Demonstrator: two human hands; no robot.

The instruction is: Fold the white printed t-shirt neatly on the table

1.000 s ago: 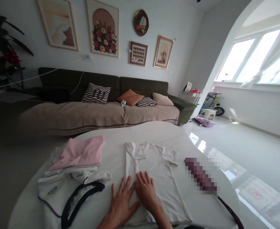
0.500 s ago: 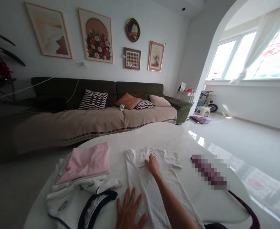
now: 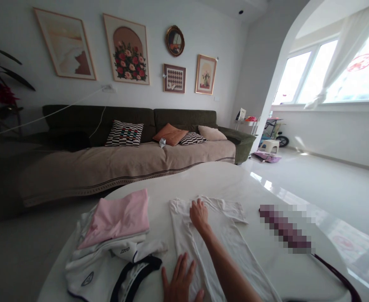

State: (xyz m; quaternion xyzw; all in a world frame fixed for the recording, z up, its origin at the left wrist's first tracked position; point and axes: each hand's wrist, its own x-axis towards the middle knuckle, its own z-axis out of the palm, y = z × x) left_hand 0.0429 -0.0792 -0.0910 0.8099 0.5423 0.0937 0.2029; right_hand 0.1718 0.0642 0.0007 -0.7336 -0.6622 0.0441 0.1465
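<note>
On table (image 3: 203,176), white tee (image 3: 227,241) flat under both hands — R hand (image 3: 198,214) open near collar, L hand (image 3: 180,282) wide-fingered at hem

Bright daylight from window (image 3: 338,71), blown out; left dim, edges prob. warped.

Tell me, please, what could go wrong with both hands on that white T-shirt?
The right hand presses near the collar of the white T-shirt, so a push might bunch the fabric into creases. The left hand lies close to the clothes pile; a sweep could nudge it and the pink garment on top.
</note>
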